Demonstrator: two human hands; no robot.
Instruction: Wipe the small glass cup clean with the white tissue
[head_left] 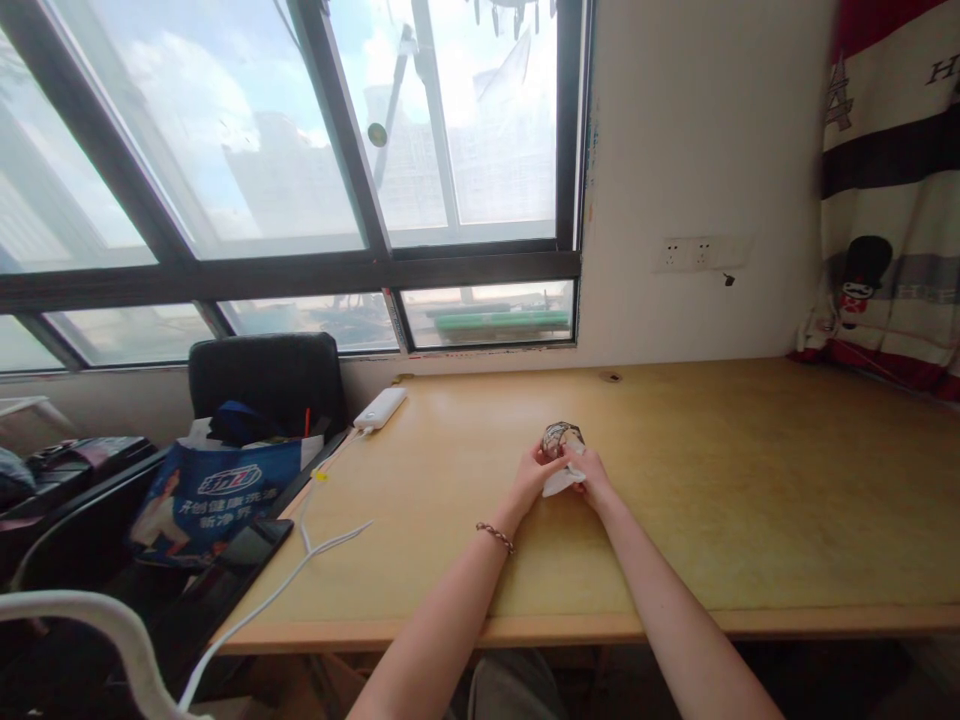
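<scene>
Above the middle of the wooden table (pixel 720 480), both hands meet around a small rounded object with a dark lattice pattern (pixel 559 434). My left hand (pixel 537 472) is closed around its near left side, the thumb reaching across toward the right. My right hand (pixel 591 474) is closed at the other side, its fingers pressing a white tissue (pixel 561 484) against the object. Part of the tissue hangs below the fingers. The object's underside is hidden by the hands, and its exact kind cannot be made out. A braided bracelet circles my left wrist.
A white power bank (pixel 380 408) lies at the table's far left corner, with a white cable (pixel 315 550) running along the left edge. Left of the table stands a black chair (pixel 266 375) holding a blue bag (pixel 214 500). Windows and a wall socket (pixel 687 253) are behind.
</scene>
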